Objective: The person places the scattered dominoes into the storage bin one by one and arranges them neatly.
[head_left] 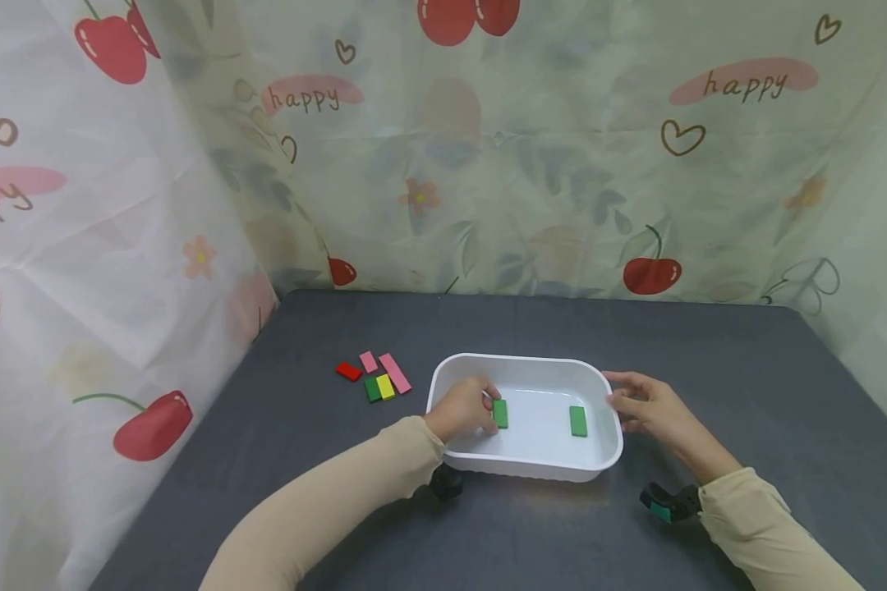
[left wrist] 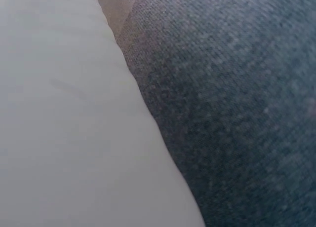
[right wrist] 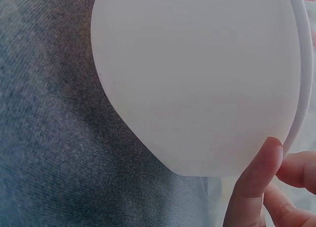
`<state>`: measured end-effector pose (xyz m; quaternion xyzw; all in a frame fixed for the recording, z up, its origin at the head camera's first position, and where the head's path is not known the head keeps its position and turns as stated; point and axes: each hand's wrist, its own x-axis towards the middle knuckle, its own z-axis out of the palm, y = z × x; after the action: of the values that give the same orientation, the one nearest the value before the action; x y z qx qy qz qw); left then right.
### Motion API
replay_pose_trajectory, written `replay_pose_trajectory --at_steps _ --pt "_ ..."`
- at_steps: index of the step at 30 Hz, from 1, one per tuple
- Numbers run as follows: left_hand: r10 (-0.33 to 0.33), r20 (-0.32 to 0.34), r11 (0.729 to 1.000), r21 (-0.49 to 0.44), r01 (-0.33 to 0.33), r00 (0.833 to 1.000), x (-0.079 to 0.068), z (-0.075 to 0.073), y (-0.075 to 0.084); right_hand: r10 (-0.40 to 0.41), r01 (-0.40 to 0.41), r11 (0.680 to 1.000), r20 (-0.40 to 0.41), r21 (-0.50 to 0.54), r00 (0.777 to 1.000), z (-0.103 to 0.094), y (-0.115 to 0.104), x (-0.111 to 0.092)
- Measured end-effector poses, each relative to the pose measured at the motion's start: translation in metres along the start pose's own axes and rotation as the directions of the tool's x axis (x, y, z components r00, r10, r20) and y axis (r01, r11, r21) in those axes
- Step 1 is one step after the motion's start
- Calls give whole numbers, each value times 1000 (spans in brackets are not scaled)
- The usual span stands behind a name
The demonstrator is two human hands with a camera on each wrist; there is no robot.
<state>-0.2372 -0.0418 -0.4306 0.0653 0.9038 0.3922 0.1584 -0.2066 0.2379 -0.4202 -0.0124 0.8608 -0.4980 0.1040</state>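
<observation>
A white plastic tray sits on the dark table. Inside its left part, my left hand pinches a green block between thumb and fingers, close above or on the tray floor; which of these cannot be told. A second green block lies flat in the tray's right part. My right hand holds the tray's right end at the rim, with a fingertip against the outer wall in the right wrist view. The left wrist view has mostly the tray's outer wall.
Left of the tray lie a red block, a small pink block, a long pink block, a green block and a yellow block. Printed curtains stand behind the table and at its sides.
</observation>
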Motion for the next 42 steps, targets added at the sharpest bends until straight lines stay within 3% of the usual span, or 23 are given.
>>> replay_pose_trajectory --at_steps 9,18,31,42 --pt "44 -5 998 34 -44 999 -1 -1 2 3 -3 1000 -3 8 1000 0 1 1" --pt "49 -3 998 30 -49 999 0 0 1 7 -7 1000 -2 4 1000 0 0 1" --pt "22 14 1000 6 -22 1000 1 -3 0 9 -9 1000 -4 5 1000 1 -1 0" --pt "-74 30 993 -91 77 997 -3 -7 5 19 -19 1000 2 18 1000 0 -2 1"
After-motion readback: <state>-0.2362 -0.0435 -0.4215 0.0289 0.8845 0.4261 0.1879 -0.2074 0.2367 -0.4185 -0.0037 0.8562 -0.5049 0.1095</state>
